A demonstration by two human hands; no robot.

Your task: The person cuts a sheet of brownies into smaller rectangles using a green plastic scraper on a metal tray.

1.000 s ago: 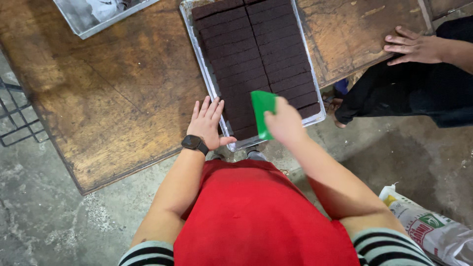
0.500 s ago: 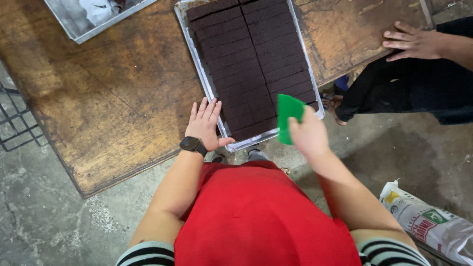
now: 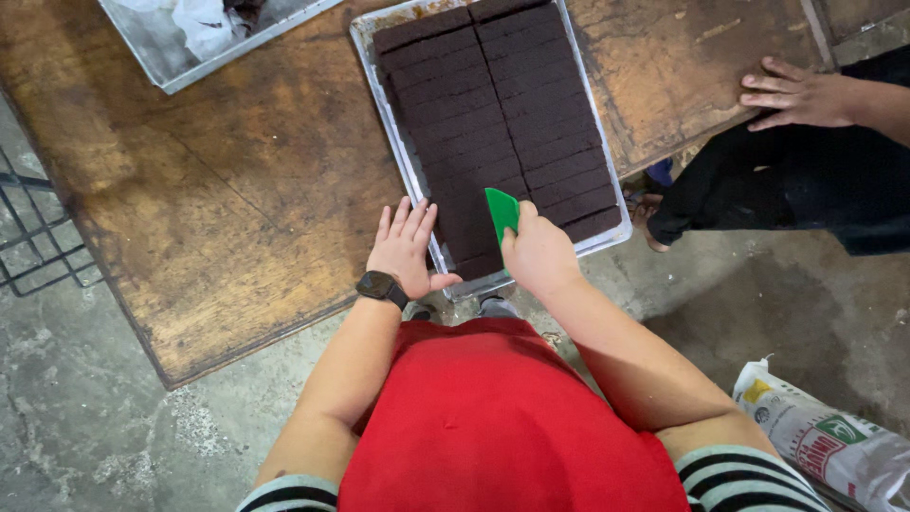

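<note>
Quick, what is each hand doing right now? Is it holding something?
Left hand: open, flat on the wooden table, thumb at the metal tray.
Right hand: closed on the green scraper over the dark brown slab.

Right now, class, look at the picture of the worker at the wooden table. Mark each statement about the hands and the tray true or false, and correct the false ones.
1. The right hand holds a green scraper. True.
2. The left hand lies flat beside the metal tray. True.
3. The tray holds white dough. False: it holds dark brown cake cut into bars.
4. The wristwatch is on the right wrist. False: it is on the left wrist.
5. Another person's hand rests on the table. True.
</note>
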